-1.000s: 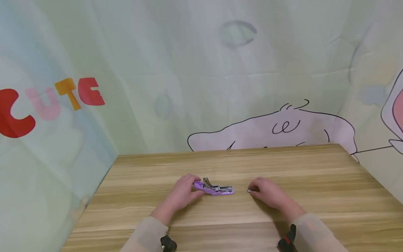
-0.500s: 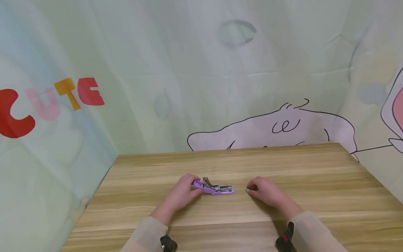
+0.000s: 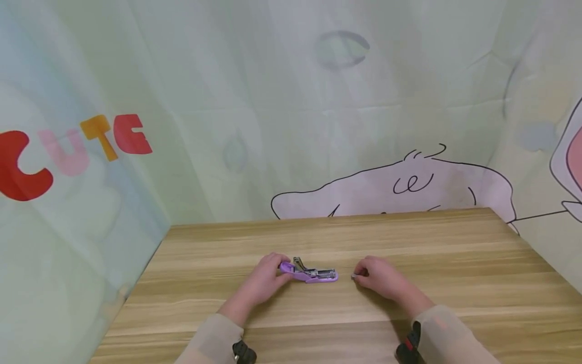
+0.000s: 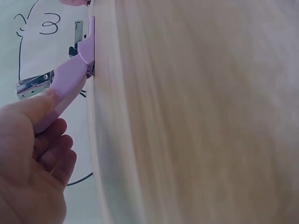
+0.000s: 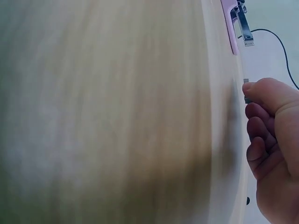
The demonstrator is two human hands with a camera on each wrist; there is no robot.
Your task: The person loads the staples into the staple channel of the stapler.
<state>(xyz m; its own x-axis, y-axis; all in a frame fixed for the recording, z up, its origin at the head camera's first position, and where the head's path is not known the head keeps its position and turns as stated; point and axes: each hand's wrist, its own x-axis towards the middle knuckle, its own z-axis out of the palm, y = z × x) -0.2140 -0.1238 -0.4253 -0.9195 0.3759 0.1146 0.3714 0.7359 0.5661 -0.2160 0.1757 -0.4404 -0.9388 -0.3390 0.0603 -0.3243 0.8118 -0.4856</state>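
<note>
My left hand (image 3: 263,277) holds a purple stapler (image 3: 301,275) by its rear end, thumb on one side and fingers on the other. The stapler lies opened out, its metal staple channel exposed and pointing right, with another metal part sticking up near the hand. In the left wrist view, the thumb presses the stapler's purple body (image 4: 70,77). Just right of the stapler's front end, my right hand (image 3: 383,278) pinches a short strip of staples (image 3: 353,276) between thumb and forefinger. The right wrist view shows the strip (image 5: 246,81) mostly covered by the thumb.
Both hands work over a wood-grain table (image 3: 218,242). Behind it hangs a printed curtain (image 3: 204,151) with cartoon drawings and coloured letters. A dark strap device (image 3: 244,352) sits on the left wrist, and another (image 3: 409,346) on the right.
My right hand has moved slightly left with the strip of staples, closer to the stapler's front end. The left hand and stapler have stayed almost in place.
</note>
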